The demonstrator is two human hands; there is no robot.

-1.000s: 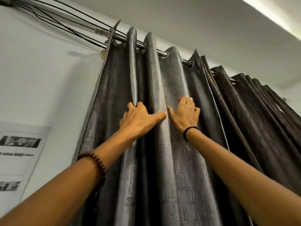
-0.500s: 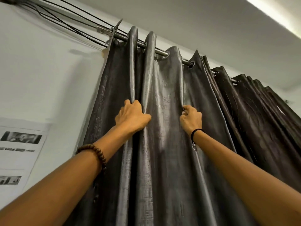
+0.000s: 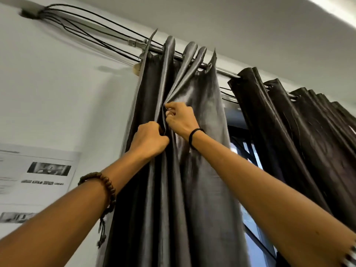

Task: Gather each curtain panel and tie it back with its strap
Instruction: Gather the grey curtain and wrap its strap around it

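Gripping the curtain panel, the left hand clenches folds. Just above its fingers, the right hand pinches pleats

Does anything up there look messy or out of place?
Yes: loose black cables fan out from a wall clip and run along the rod rather than lying tidy. The left panel hangs bunched only because the left hand and right hand grip its folds.
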